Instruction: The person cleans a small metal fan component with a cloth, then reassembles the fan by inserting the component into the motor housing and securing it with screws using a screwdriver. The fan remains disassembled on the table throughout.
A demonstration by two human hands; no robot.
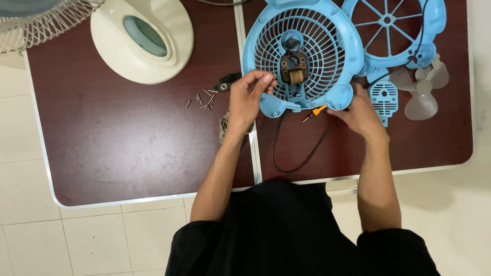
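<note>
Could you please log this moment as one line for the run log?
left hand: on blue fan housing rim | right hand: at housing's lower edge, by orange-handled screwdriver | screws: loose on table

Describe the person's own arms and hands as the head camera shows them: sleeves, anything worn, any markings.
Both arms are bare from the upper arm down. The left hand and right hand wear no gloves, and no rings, watch or bracelets show on hands or wrists. Short black sleeves end above the elbows, part of a plain black top. No markings are visible on the arms.
</note>
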